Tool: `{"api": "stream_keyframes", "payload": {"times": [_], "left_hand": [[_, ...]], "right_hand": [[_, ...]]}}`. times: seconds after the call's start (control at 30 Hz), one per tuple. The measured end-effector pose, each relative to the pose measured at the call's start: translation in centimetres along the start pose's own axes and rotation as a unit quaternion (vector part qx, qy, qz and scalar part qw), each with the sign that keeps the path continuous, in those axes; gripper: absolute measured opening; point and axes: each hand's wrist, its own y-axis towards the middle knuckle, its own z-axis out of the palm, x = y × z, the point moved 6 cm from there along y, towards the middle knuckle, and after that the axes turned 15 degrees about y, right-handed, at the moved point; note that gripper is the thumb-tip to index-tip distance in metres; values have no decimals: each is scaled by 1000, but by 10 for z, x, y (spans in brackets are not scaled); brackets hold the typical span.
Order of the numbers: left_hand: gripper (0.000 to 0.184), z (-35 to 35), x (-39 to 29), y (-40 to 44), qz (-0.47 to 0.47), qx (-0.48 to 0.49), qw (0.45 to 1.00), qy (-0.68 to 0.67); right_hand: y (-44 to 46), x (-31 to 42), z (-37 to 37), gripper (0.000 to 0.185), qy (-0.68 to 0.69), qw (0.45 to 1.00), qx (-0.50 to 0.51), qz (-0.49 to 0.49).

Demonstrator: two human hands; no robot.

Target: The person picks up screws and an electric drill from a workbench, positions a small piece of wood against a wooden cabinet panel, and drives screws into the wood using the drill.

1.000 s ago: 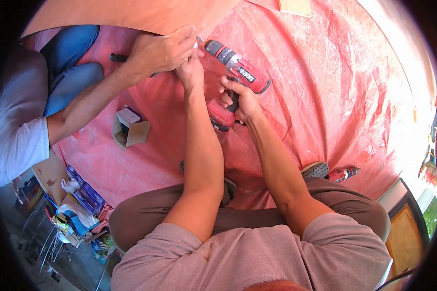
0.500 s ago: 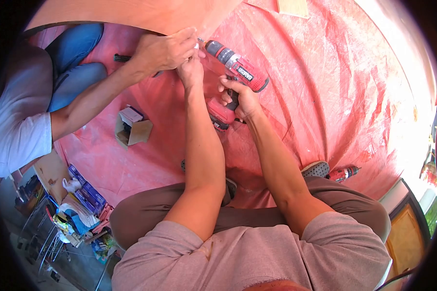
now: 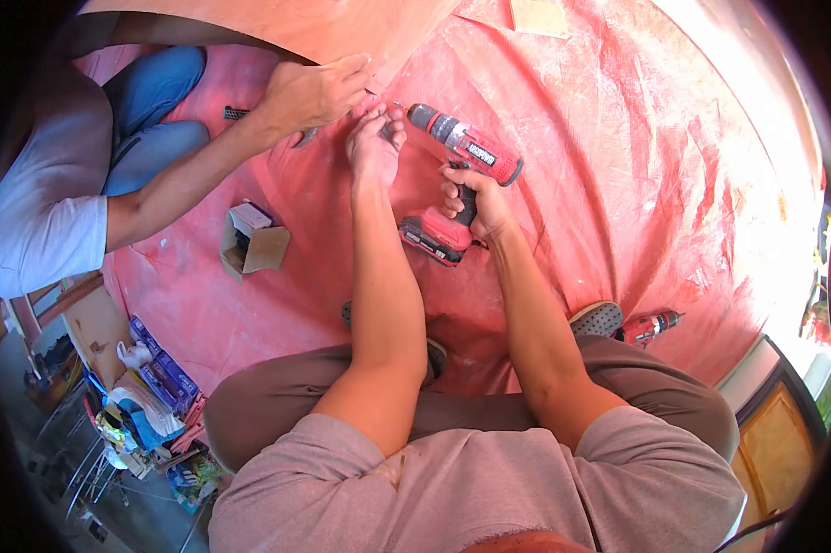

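My right hand (image 3: 475, 201) grips the handle of a red and black cordless drill (image 3: 471, 147), whose bit points up and left. Just left of the bit, my left hand (image 3: 376, 146) is raised with its fingers curled; what they hold, if anything, is too small to tell. Above it, a co-worker's hand (image 3: 318, 92) pinches the edge of a large curved wooden panel (image 3: 341, 28). A small dark, thin piece shows at the panel edge by that hand's fingertips.
An open small box (image 3: 266, 249) stands on the red sheet (image 3: 314, 304). A second drill (image 3: 650, 327) lies by my shoe at the right. The co-worker sits at the left. Shelves with packages (image 3: 162, 369) are at lower left, and a wooden piece (image 3: 539, 17) lies at the top.
My left hand has come down, away from the co-worker's fingers and the panel edge. The drill in my right hand has moved slightly down and right.
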Motion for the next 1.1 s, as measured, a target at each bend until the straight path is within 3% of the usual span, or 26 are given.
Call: {"api": "stream_keyframes", "payload": {"times": [0.17, 0.27, 0.47, 0.63, 1.1], "left_hand": [[19, 14, -2, 7, 12, 28, 996, -84], [31, 12, 6, 13, 5, 29, 991, -127], [25, 18, 0, 9, 9, -32, 996, -80], [27, 29, -4, 3, 41, -60, 997, 18], [21, 26, -2, 12, 51, -67, 996, -10]], "right_hand": [[-12, 4, -6, 18, 25, 1000, 1, 8], [-17, 8, -10, 17, 34, 999, 35, 19], [-21, 8, -14, 15, -26, 1000, 5, 15], [-16, 0, -14, 16, 0, 1000, -3, 23], [-11, 0, -15, 16, 13, 1000, -5, 20]]}}
